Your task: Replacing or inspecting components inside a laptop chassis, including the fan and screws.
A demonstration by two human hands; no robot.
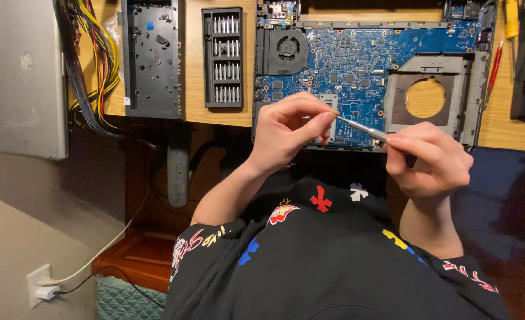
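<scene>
An opened laptop [369, 65] lies on the wooden desk [194, 71], its blue circuit board and black fan [286, 50] exposed. My right hand [431, 160] grips a slim silver screwdriver [363, 127] by its handle, holding it level in front of the laptop's near edge. My left hand [289, 127] pinches the screwdriver's tip between thumb and fingertips. Whether a bit or a screw sits at the tip is hidden by the fingers.
A black case of screwdriver bits [222, 56] stands left of the laptop, beside a black laptop cover panel [154, 56]. A bundle of coloured wires [96, 59] hangs by a grey computer case [22, 77]. A red-handled tool [495, 65] lies at the right.
</scene>
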